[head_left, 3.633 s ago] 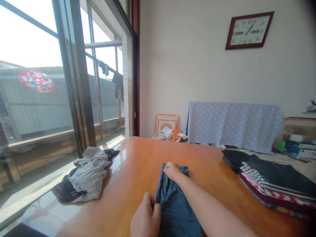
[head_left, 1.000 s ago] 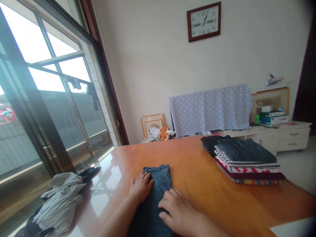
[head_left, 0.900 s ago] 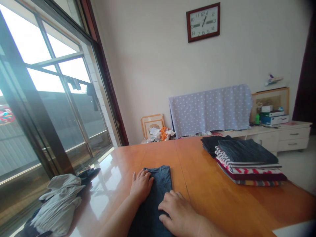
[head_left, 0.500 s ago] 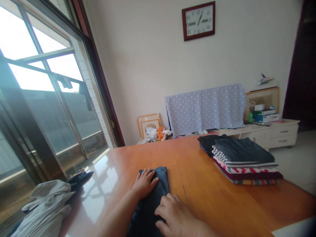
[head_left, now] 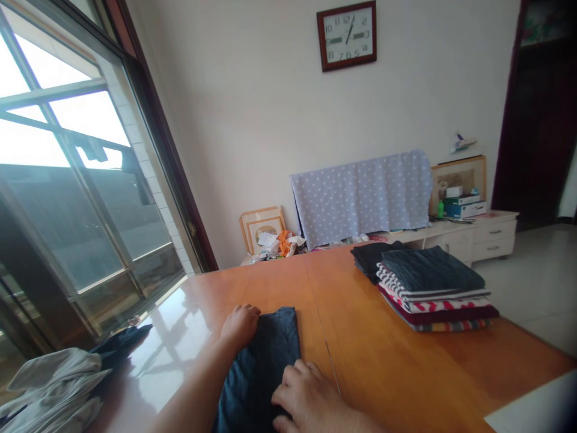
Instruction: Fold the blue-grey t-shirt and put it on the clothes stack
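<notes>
A dark blue garment (head_left: 261, 361), folded into a long narrow strip, lies on the wooden table in front of me; its near end runs out of the picture. My left hand (head_left: 242, 325) is at its far left edge, with the fingers bent together over the cloth's border and the thumb hidden. Over the right edge, closer to me, my right hand (head_left: 309, 397) rests with loosely bent fingers apart on the cloth.
To the right stands a stack of folded clothes (head_left: 433, 270), with a dark folded piece (head_left: 372, 258) behind it. Crumpled grey clothing (head_left: 58, 379) lies at the table's left edge. A white sheet-like thing (head_left: 536, 403) shows at the lower right of the table (head_left: 383, 361).
My left hand has slid left from the top of the garment to its left edge, fingers now bent. My right hand stays on the right edge. The view has turned slightly right.
</notes>
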### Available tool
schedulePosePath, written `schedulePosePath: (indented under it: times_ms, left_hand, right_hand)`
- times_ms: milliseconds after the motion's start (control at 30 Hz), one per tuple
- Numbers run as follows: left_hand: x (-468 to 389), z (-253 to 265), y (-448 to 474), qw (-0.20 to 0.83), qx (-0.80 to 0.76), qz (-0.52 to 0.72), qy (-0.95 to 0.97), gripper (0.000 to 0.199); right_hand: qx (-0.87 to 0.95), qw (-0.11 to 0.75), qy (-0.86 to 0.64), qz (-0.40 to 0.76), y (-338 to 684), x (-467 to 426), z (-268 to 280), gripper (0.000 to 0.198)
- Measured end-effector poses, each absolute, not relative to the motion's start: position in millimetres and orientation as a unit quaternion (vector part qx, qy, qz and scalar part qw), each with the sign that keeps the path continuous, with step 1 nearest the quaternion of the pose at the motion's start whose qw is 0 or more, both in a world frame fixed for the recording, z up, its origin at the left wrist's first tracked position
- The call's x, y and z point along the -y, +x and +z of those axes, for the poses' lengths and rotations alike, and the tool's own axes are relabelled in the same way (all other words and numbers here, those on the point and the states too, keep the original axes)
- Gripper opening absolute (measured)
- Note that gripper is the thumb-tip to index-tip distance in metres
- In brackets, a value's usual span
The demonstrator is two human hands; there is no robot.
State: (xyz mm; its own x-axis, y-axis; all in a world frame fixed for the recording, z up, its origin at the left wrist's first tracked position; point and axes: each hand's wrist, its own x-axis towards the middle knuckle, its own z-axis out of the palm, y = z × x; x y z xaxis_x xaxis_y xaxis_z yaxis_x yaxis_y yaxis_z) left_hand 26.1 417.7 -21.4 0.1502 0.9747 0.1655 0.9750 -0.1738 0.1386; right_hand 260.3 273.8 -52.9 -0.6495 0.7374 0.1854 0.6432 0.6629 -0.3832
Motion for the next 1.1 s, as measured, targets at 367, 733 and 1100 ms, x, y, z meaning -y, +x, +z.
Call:
schedulePosePath:
  times_ms: [367,733,1100]
  left_hand:
    - [-423,-23,22,-0.018,0.63,-0.113,-0.768,0.014]
    - [-433,-22,23,-0.048,0.62,-0.143,-0.77,0.014]
    - [-440,-41,23,0.016,0.675,-0.189,-0.713,0.022]
  right_hand:
    - [0.897,0.162,-0.388,0.14,261,-275,-50,0.036]
    - [0.904,0.117,-0.387,0.137,259,-281,-45,0.04]
    - [0.909,0.114,-0.381,0.123,256,-285,-48,0.041]
